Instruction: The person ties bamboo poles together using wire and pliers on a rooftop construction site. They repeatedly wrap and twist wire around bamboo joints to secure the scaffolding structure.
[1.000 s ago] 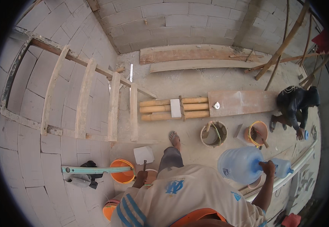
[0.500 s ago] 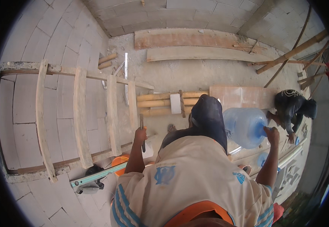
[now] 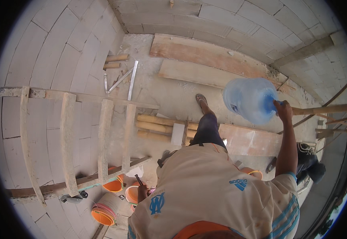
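My right hand [image 3: 284, 109] is closed round the neck of a large, clear blue water-cooler jug [image 3: 245, 97]. The jug hangs tilted on its side, out in front and to the right, near the long planks. Low on the left, my left hand [image 3: 142, 193] is partly covered by my shirt. It is closed on a slim dark tool [image 3: 138, 180] that sticks up from the fist; its kind does not show clearly. Beside that hand stands an orange bucket [image 3: 132, 194].
A wooden ladder [image 3: 67, 139] leans at the left. Bamboo poles [image 3: 157, 125] and a board [image 3: 253, 139] lie across the floor ahead. Stacked orange-rimmed buckets [image 3: 103, 211] stand at lower left. A crouching co-worker [image 3: 309, 159] is at the right, near slanted poles [image 3: 325, 108].
My right hand has carried the jug forward, away from the co-worker. My left hand has dropped back toward the buckets with the dark tool. One foot has stepped ahead past the bamboo.
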`<state>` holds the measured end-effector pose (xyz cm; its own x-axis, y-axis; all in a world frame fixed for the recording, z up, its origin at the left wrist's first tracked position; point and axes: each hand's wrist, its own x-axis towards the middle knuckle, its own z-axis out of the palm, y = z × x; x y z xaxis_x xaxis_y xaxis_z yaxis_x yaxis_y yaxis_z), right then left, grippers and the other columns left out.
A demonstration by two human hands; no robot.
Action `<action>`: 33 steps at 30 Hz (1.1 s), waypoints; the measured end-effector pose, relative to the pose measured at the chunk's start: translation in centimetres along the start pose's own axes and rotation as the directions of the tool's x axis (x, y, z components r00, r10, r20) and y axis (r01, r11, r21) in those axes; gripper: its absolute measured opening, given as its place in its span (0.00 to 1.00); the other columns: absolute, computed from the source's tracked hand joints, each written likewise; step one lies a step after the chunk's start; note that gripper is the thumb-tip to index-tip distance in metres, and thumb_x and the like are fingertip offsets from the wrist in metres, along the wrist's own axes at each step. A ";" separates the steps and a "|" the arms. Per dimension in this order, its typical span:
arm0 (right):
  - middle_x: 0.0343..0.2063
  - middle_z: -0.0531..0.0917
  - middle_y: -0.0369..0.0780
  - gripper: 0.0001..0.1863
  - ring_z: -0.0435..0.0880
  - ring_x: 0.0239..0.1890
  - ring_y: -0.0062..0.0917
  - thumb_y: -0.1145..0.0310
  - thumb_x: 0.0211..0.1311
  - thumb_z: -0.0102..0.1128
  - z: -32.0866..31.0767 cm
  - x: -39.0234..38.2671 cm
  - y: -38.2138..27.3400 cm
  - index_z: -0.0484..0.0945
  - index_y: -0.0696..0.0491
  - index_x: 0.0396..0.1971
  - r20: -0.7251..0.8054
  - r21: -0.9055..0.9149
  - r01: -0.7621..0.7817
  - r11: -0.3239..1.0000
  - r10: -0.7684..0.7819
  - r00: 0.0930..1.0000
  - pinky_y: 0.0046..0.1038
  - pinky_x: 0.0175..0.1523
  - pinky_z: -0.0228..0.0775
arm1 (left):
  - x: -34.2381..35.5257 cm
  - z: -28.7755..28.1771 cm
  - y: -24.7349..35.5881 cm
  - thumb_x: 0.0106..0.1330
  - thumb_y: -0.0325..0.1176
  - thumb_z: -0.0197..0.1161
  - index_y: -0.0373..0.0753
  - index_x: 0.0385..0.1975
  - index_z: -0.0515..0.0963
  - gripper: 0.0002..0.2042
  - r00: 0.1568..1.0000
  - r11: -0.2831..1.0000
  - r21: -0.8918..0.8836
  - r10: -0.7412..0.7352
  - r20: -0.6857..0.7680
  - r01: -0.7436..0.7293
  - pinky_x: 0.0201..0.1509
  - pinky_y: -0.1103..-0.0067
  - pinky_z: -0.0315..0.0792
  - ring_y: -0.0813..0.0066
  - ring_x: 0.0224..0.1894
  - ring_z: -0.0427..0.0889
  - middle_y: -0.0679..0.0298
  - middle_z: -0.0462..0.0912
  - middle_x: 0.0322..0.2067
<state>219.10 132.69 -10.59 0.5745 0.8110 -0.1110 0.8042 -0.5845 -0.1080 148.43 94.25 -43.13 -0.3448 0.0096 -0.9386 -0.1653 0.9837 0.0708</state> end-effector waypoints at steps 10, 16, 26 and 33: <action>0.37 0.82 0.49 0.33 0.81 0.43 0.41 0.41 0.49 0.58 17.3 36.4 -14.0 0.72 0.55 0.43 0.248 -0.100 0.138 0.985 -0.110 0.963 0.40 0.48 0.72 | -15.4 17.0 6.4 0.61 0.37 0.56 0.35 0.26 0.73 0.10 0.994 0.994 -0.006 -0.107 -0.023 0.106 0.18 0.74 0.68 0.72 0.15 0.71 0.63 0.71 0.16; 0.40 0.81 0.48 0.33 0.81 0.45 0.40 0.42 0.49 0.57 23.8 49.3 -20.0 0.69 0.53 0.48 0.284 -0.124 0.161 0.979 -0.121 0.951 0.40 0.48 0.72 | -22.8 21.1 8.1 0.61 0.35 0.57 0.35 0.26 0.74 0.09 0.973 0.974 -0.073 -0.220 -0.067 0.215 0.18 0.75 0.67 0.73 0.15 0.71 0.64 0.72 0.17; 0.44 0.77 0.49 0.21 0.76 0.48 0.46 0.57 0.57 0.50 36.2 58.7 -19.9 0.69 0.55 0.47 0.232 -0.313 0.398 0.862 -0.337 0.913 0.42 0.46 0.75 | -31.4 32.9 5.0 0.61 0.33 0.57 0.35 0.26 0.76 0.07 0.852 0.825 -0.316 -0.516 -0.084 0.469 0.20 0.76 0.67 0.73 0.15 0.71 0.63 0.73 0.16; 0.53 0.67 0.49 0.31 0.73 0.52 0.43 0.56 0.57 0.51 35.9 58.4 -22.4 0.57 0.45 0.61 0.251 -0.444 0.452 0.774 -0.377 0.891 0.46 0.47 0.73 | -34.9 35.1 12.9 0.60 0.36 0.60 0.33 0.32 0.79 0.11 0.859 0.845 -0.281 -0.499 -0.113 0.455 0.31 0.72 0.73 0.71 0.27 0.79 0.60 0.79 0.26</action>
<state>229.16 192.14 -50.08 0.1706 0.9366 -0.3061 0.9497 -0.0734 0.3046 190.80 112.89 -21.34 -0.3177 -0.5033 -0.8036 -0.5559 0.7854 -0.2721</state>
